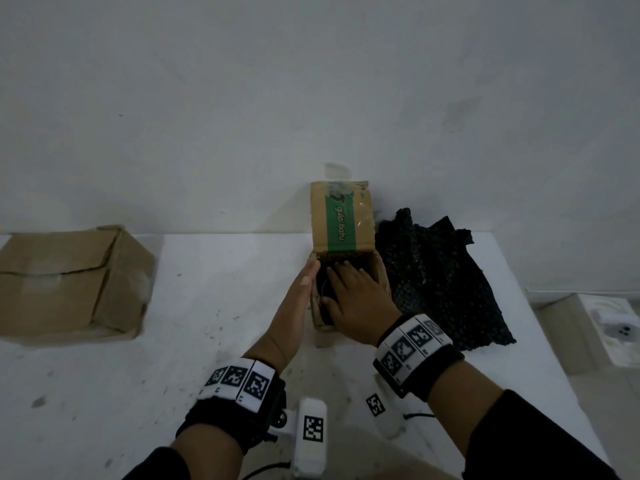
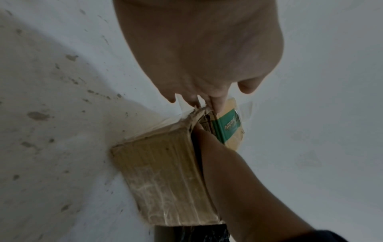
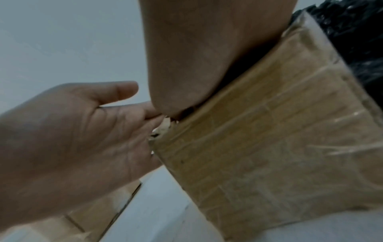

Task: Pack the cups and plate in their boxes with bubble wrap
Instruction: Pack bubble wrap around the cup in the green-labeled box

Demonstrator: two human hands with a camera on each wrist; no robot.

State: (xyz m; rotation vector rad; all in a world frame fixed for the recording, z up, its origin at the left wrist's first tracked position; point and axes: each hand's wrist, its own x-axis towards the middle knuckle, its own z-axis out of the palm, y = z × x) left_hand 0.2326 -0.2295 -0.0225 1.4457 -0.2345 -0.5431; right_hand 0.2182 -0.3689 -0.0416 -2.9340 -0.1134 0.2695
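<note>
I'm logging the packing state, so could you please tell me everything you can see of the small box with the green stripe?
The small box is worn brown cardboard with clear tape on its sides. It stands on the white table beside black bubble wrap, open. Its rear flap stands upright and bears a green stripe reading "gula batu". The left hand lies flat against its left wall; the right hand reaches inside, over dark contents.

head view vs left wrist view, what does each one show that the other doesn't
Only the head view shows the black bubble wrap lying right of the small box, the larger cardboard box at far left, and the right hand pressing into the opening. Only the left wrist view shows the small box's taped left wall. Both show the small box, its raised green-striped flap, and the left hand flat against its side.
</note>
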